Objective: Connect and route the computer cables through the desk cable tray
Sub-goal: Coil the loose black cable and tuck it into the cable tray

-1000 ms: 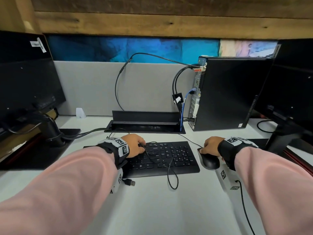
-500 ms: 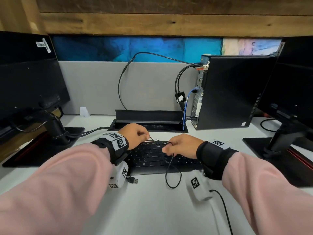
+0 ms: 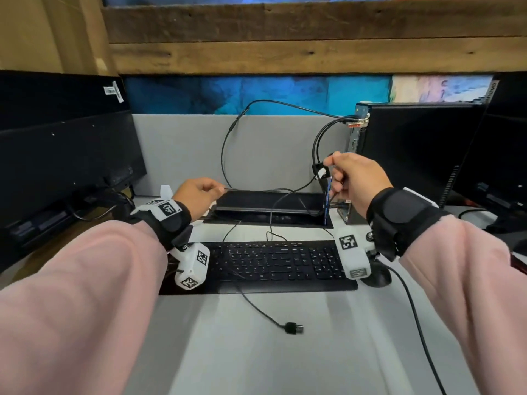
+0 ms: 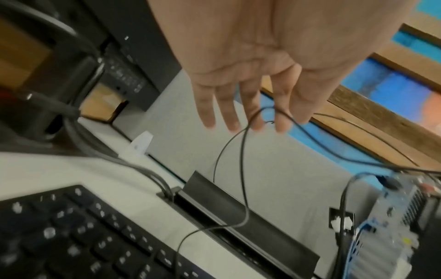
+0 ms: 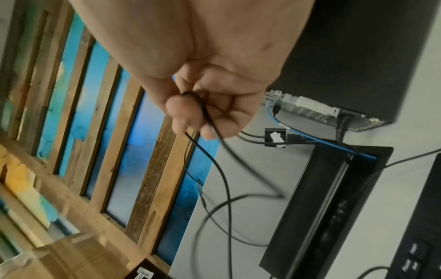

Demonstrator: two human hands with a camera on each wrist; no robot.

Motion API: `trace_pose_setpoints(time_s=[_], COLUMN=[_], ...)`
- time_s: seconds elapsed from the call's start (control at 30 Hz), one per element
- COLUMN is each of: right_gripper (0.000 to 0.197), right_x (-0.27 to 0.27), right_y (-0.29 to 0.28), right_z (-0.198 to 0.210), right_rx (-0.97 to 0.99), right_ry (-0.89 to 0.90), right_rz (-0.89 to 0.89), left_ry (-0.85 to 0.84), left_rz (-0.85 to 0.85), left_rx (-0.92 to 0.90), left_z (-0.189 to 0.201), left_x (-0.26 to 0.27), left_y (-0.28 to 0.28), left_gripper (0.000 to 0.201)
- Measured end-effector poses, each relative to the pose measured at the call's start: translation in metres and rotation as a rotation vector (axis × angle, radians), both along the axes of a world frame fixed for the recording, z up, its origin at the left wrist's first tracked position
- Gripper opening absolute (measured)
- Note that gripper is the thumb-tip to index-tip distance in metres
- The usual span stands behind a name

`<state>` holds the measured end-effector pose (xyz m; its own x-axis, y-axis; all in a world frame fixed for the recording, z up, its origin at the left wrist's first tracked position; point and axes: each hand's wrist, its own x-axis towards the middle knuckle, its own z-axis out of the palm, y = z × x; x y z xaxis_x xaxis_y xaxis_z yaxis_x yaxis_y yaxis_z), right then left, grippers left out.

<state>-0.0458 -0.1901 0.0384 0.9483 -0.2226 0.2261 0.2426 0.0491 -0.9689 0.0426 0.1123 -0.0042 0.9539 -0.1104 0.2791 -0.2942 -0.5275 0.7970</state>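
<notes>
A thin black cable (image 4: 242,169) is stretched between my two hands above the open desk cable tray (image 3: 268,202). My left hand (image 3: 221,190) pinches it between thumb and forefinger just left of the tray lid. My right hand (image 3: 330,162) is raised beside the back of the computer tower (image 3: 413,155) and pinches the same cable (image 5: 225,179) with curled fingers (image 5: 181,111). The cable's slack drops across the black keyboard (image 3: 273,263). Its loose USB plug (image 3: 295,328) lies on the white desk in front of the keyboard.
Black monitors stand at the left (image 3: 57,155) and right (image 3: 502,155). Several black cables and a blue network cable (image 3: 328,195) run from the tower's back into the tray. A mouse (image 3: 380,276) sits right of the keyboard. A grey partition (image 3: 182,155) closes the back.
My right hand left the mouse, took the cable over the keyboard and lifted it toward the tower. My left hand rose with the cable to the tray. The USB plug slid right, in front of the keyboard.
</notes>
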Motion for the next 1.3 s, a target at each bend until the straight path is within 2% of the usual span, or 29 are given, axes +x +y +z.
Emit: trace_pose_setpoints(time_s=[0.07,0.1,0.13,0.2,0.27,0.33,0.4,0.43,0.5,0.53,0.6,0.7,0.77,0.83,0.87,0.93,1.03,1.1,1.17,1.3], right_gripper=[0.025,0.026,0.027,0.028,0.03,0.031,0.034,0.041,0.053,0.055,0.056,0.05,0.041,0.029,0.023,0.017,0.018,0.023,0.03,0.043], right_x=[-0.002,-0.003,-0.005,-0.007,-0.008,-0.007,-0.008,-0.009,-0.013,-0.016,-0.019,-0.024,-0.029,-0.034,-0.036,-0.043,-0.046,-0.042,-0.035,-0.013], right_y=[0.008,0.013,0.018,0.029,0.036,0.038,0.036,0.034,0.031,0.031,0.029,0.026,0.024,0.026,0.03,0.043,0.062,0.069,0.068,0.035], right_z=[0.004,0.006,0.008,0.013,0.019,0.021,0.019,0.015,0.002,-0.006,-0.02,-0.03,-0.033,-0.039,-0.042,-0.048,-0.059,-0.061,-0.053,-0.035], right_rx=[-0.034,-0.042,-0.043,-0.041,-0.066,-0.148,-0.379,-0.603,-1.036,-1.176,-1.315,-1.357,-1.348,-1.26,-1.221,-1.243,-1.325,-1.195,-1.104,-0.972], right_ry=[-0.002,-0.005,-0.009,-0.023,-0.042,-0.039,0.045,0.11,0.216,0.255,0.33,0.397,0.345,0.253,0.213,0.187,0.274,0.347,0.322,0.144], right_rz=[0.045,0.08,0.112,0.151,0.135,0.097,0.106,0.109,0.091,0.072,0.051,-0.011,-0.057,-0.033,0.001,0.087,0.209,0.234,0.17,-0.116], left_ry=[-0.09,-0.094,-0.079,0.012,0.083,0.149,0.242,0.28,0.267,0.217,0.122,0.065,0.038,0.024,0.008,-0.021,0.038,0.026,-0.002,0.02], left_rz=[0.045,0.023,-0.039,-0.177,-0.268,-0.332,-0.439,-0.483,-0.504,-0.505,-0.524,-0.506,-0.502,-0.518,-0.516,-0.497,-0.473,-0.437,-0.362,-0.224], left_rx=[0.121,0.114,0.058,0.04,0.209,0.419,0.58,0.636,0.751,0.815,0.891,0.911,0.943,0.996,0.994,0.871,0.529,0.361,0.274,0.173], left_z=[0.001,0.002,0.003,0.003,-0.003,-0.017,-0.034,-0.041,-0.055,-0.06,-0.071,-0.077,-0.078,-0.079,-0.079,-0.074,-0.059,-0.048,-0.036,-0.024], left_x=[-0.007,-0.014,-0.023,-0.042,-0.06,-0.07,-0.074,-0.075,-0.078,-0.079,-0.079,-0.075,-0.073,-0.074,-0.075,-0.079,-0.083,-0.08,-0.075,-0.053], left_y=[-0.004,-0.009,-0.015,-0.03,-0.042,-0.047,-0.046,-0.046,-0.05,-0.055,-0.062,-0.065,-0.065,-0.067,-0.067,-0.069,-0.068,-0.067,-0.064,-0.044], left_gripper=[0.016,0.014,0.009,0.02,0.03,0.026,0.013,0.008,0.015,0.021,0.028,0.014,0.01,0.01,0.01,0.011,0.018,0.012,0.013,0.026])
